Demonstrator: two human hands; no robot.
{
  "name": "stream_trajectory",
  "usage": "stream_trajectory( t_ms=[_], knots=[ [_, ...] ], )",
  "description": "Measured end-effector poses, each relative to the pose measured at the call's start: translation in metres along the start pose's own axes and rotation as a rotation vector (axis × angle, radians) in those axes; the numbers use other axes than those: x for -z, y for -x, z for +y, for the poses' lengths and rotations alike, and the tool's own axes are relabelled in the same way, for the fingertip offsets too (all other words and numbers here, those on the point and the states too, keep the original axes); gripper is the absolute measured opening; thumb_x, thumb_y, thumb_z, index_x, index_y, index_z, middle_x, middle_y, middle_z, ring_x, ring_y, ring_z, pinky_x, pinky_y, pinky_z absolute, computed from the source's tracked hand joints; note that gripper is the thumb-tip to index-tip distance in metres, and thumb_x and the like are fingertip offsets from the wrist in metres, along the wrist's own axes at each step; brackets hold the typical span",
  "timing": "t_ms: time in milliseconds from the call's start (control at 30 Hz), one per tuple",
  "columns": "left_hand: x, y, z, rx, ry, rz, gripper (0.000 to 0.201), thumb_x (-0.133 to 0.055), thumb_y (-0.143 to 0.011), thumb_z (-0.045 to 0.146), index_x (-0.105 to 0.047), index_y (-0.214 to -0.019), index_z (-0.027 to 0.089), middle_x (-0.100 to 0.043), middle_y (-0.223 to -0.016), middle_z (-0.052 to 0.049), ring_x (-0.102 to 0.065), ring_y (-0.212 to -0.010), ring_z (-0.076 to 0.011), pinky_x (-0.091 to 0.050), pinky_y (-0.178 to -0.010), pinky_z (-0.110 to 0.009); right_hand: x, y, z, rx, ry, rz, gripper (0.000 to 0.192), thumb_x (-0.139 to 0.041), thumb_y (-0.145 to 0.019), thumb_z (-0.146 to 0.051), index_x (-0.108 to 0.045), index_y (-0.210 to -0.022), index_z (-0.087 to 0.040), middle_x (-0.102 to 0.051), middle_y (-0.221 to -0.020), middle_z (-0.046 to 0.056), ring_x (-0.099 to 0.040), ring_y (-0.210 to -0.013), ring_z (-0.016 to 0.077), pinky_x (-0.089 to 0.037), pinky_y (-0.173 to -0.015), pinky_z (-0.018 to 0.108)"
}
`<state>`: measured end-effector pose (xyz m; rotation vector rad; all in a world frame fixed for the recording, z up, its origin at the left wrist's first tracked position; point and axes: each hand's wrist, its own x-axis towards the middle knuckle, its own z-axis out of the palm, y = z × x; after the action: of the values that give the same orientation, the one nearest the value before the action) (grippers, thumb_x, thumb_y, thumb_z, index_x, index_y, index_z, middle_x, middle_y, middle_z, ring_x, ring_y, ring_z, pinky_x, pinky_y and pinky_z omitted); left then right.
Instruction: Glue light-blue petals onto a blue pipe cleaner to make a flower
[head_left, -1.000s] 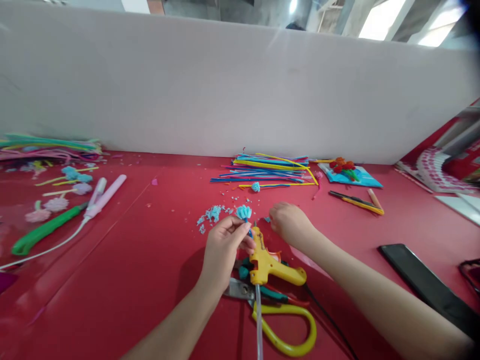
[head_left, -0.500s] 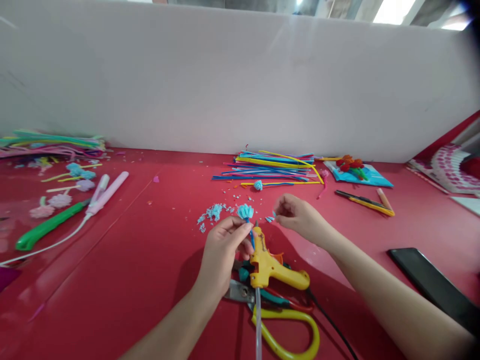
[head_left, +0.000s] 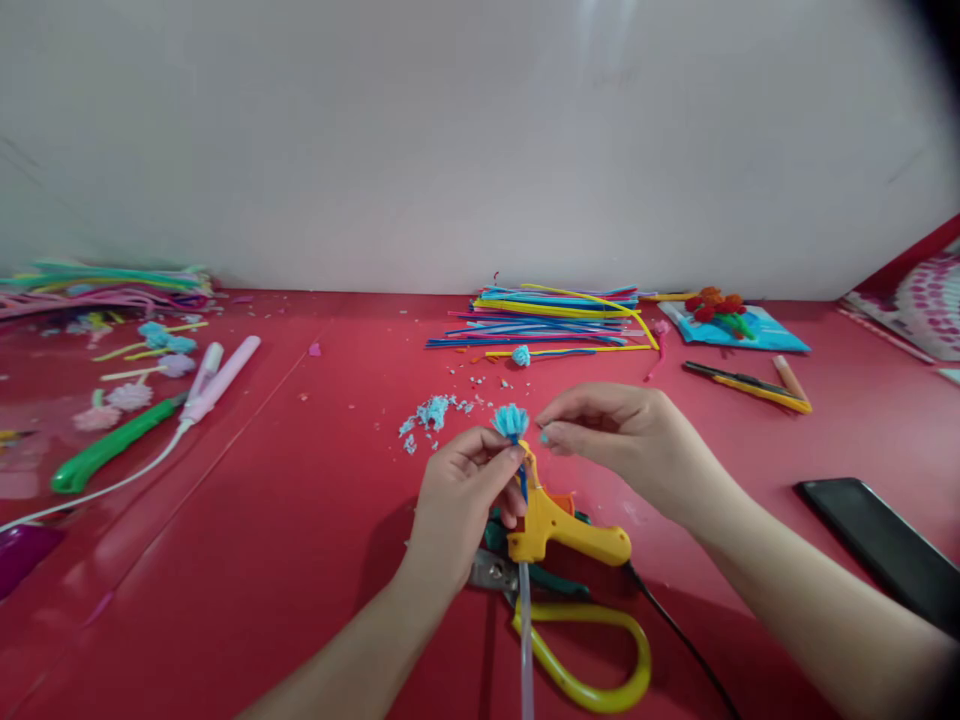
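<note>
Blue pipe-cleaner flower (head_left: 511,421), pinched by its stem in the left hand (head_left: 457,500) above the yellow glue gun (head_left: 559,525); right hand (head_left: 626,440), now beside it, brings a pinched blue petal piece (head_left: 545,436) to the bloom.

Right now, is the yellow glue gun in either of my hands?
No, the glue gun lies on the red table; the left hand pinches a blue flower.

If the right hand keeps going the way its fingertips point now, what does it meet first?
The right hand points leftward with a tiny blue piece pinched at its fingertips. The first thing in that line looks to be the blue tuft held up by the left hand. Depth is hard to judge.
</note>
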<state>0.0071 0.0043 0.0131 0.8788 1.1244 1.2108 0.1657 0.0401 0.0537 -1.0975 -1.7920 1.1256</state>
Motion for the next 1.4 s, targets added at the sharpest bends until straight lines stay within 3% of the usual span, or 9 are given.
stream_trajectory(
  t_ms=[100, 300, 600, 900, 1400],
  knots=[
    [-0.001, 0.001, 0.001, 0.005, -0.027, -0.005, 0.015, -0.061, -0.076, 0.026, -0.053, -0.067, 0.016, -0.053, -0.037, 0.005, -0.043, -0.03, -0.006, -0.035, -0.033, -0.014, -0.003, 0.004, -0.004, 0.016, 0.042, 0.016, 0.006, -0.06, -0.079, -0.024, -0.065, -0.08, -0.021, -0.066, -0.07, -0.003, -0.06, -0.065, 0.011, -0.047, -0.06, 0.022],
    [-0.003, 0.002, 0.001, -0.002, -0.091, 0.027, 0.016, -0.061, -0.075, 0.026, -0.052, -0.066, 0.017, -0.049, -0.036, 0.007, -0.039, -0.028, -0.0048, -0.031, -0.031, -0.014, -0.006, 0.007, -0.012, 0.207, 0.274, 0.035, 0.008, -0.06, -0.079, -0.015, -0.065, -0.076, -0.02, -0.059, -0.074, -0.002, -0.055, -0.068, 0.0098, -0.043, -0.06, 0.021],
    [-0.003, 0.007, 0.003, 0.004, -0.116, 0.017, 0.018, -0.062, -0.073, 0.027, -0.051, -0.063, 0.017, -0.047, -0.035, 0.007, -0.038, -0.028, -0.0046, -0.029, -0.031, -0.013, -0.007, 0.006, -0.004, 0.267, 0.307, 0.048, 0.007, -0.059, -0.08, -0.016, -0.063, -0.077, -0.021, -0.052, -0.074, -0.001, -0.052, -0.067, 0.0102, -0.043, -0.057, 0.022],
    [-0.003, 0.006, 0.002, -0.009, -0.085, -0.023, 0.018, -0.062, -0.073, 0.026, -0.05, -0.063, 0.018, -0.046, -0.036, 0.007, -0.037, -0.029, -0.0044, -0.028, -0.032, -0.014, -0.008, 0.004, 0.007, 0.676, 0.609, 0.133, 0.008, -0.053, -0.085, -0.015, -0.06, -0.084, -0.018, -0.055, -0.076, 0.003, -0.049, -0.071, 0.0137, -0.043, -0.066, 0.028],
    [-0.001, 0.008, 0.002, -0.05, -0.064, -0.007, 0.016, -0.065, -0.071, 0.026, -0.053, -0.065, 0.018, -0.045, -0.038, 0.007, -0.039, -0.031, -0.0049, -0.031, -0.033, -0.014, -0.008, 0.004, 0.006, 0.782, 0.789, 0.141, 0.012, -0.05, -0.085, -0.013, -0.058, -0.078, -0.018, -0.06, -0.071, 0.005, -0.051, -0.066, 0.0148, -0.043, -0.062, 0.028]
  ],
)
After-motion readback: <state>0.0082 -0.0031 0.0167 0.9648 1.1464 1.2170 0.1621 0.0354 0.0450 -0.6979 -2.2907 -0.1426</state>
